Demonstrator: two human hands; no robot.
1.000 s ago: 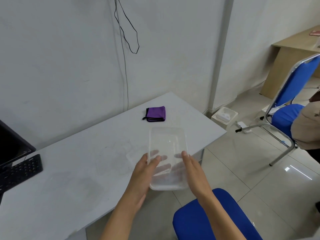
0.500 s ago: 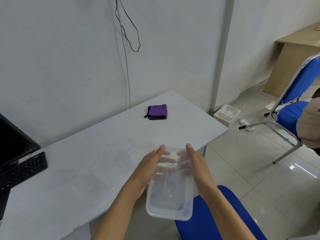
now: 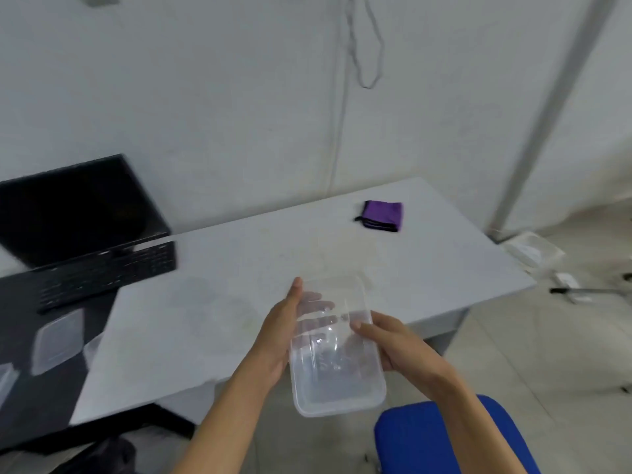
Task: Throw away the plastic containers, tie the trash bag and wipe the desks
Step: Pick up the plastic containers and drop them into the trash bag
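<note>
Container: clear plastic, rectangular, held in the air over the near edge of the tabletop, low centre of view; long axis running from 12 to 6 o'clock, near end past the edge. What looks like a second clear piece overlaps its far end; whether it is a lid or another tub cannot be told.
Left hand: at the container's 9 o'clock side, fingers curled under and seen through the plastic, thumb along the rim, gripping the container.
Right hand: at the 3 o'clock side, thumb laid on the rim, the rest wrapped beneath, gripping the container.
Cloth: purple, folded, black edging, lying on the tabletop at 1 o'clock from the container, well apart.
Keyboard: black, at 10 o'clock, blurred.
Monitor: black, behind the keyboard.
Clear tubs: on a dark surface at 9 o'clock, blurred.
Chair: blue seat, at 5 o'clock, just below the right forearm.
Cable: hanging loop on the wall at 12 o'clock.
</note>
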